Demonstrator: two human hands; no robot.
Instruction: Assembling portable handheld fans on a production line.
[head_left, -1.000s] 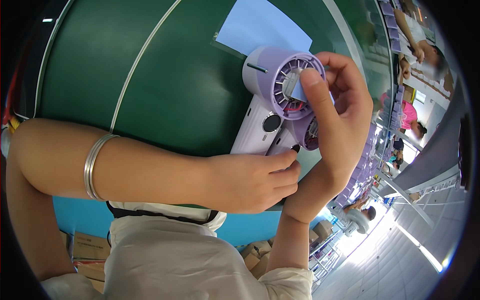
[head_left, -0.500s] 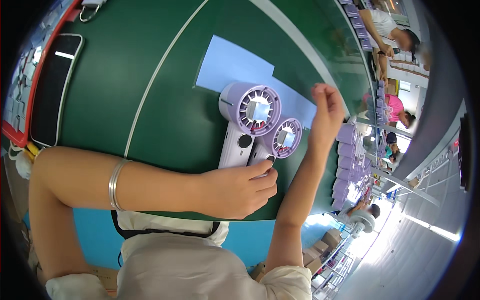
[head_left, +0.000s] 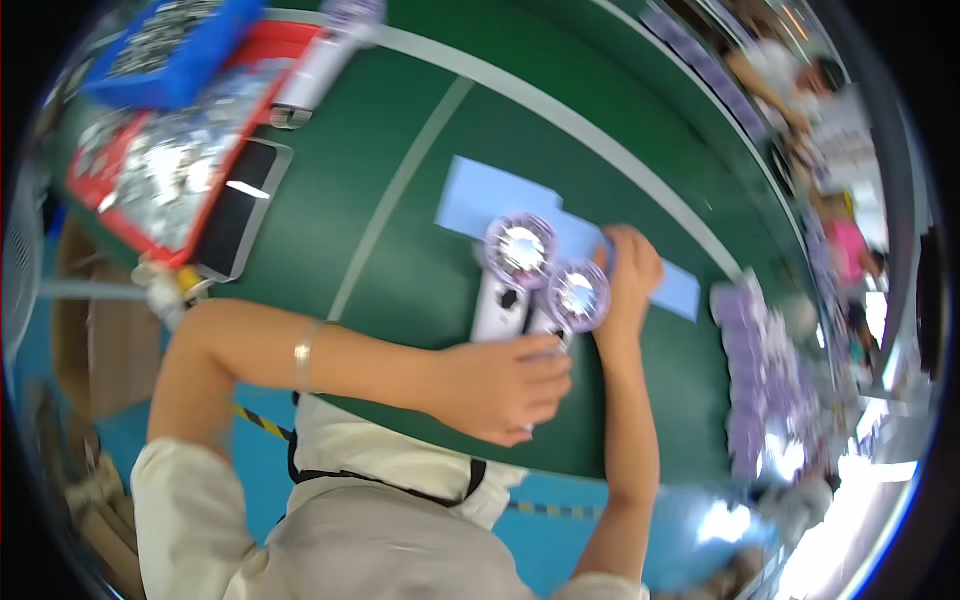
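Observation:
Two purple-and-white handheld fans lie side by side on the green table. The left handheld fan [head_left: 499, 312] has its round head over the edge of some light blue sheets [head_left: 490, 195]. My left hand [head_left: 505, 385] is closed around the handle of the right handheld fan [head_left: 579, 297], covering much of it. My right hand [head_left: 635, 278] is against the right rim of that same fan's head, fingers curled in; blur softens the exact contact. Both fan heads show a bright, shiny centre inside a ring of vanes.
On the left, a phone [head_left: 240, 212] lies beside a red tray [head_left: 84, 180] of small shiny parts, with a blue bin [head_left: 190, 75] above. Another fan [head_left: 318, 65] lies by the tray. Several purple fans [head_left: 742, 385] stand in a row at right. Co-workers sit beyond.
My right hand has come down from above the blue sheets to the right fan's head. My left hand stays on the handle. The view has shifted, bringing the red tray and blue bin in.

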